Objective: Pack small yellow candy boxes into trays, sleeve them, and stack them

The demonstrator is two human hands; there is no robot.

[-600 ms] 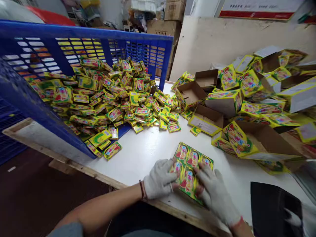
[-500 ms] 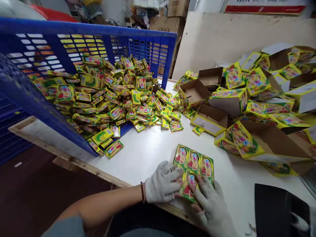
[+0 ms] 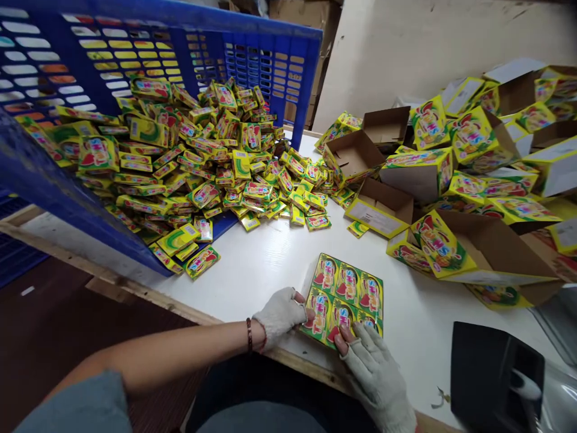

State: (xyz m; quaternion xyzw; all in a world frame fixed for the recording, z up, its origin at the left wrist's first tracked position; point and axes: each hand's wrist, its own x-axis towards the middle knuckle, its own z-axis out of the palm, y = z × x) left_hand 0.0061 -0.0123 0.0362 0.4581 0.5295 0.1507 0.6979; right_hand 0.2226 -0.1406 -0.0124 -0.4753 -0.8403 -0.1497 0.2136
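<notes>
On the white table in front of me lies a square block of small yellow-green boxes, set in rows with watermelon pictures facing up. My left hand, in a white fingerless glove, has its fingers bent in against the block's left front corner, gripping that edge. My right hand, gloved the same way, rests its outstretched fingers on top of the block at the front right. The undersides of both hands are hidden. A heap of loose small boxes spills from a tipped blue crate at the left.
Open yellow display cartons are piled at the right. A black object stands at the front right, with a torn scrap beside it. A wooden strip edges the table. A pale board rises behind.
My left hand has slid off the top of the block to its left edge. My right hand has drawn back toward the front right, uncovering more boxes. The camera view has tilted down.
</notes>
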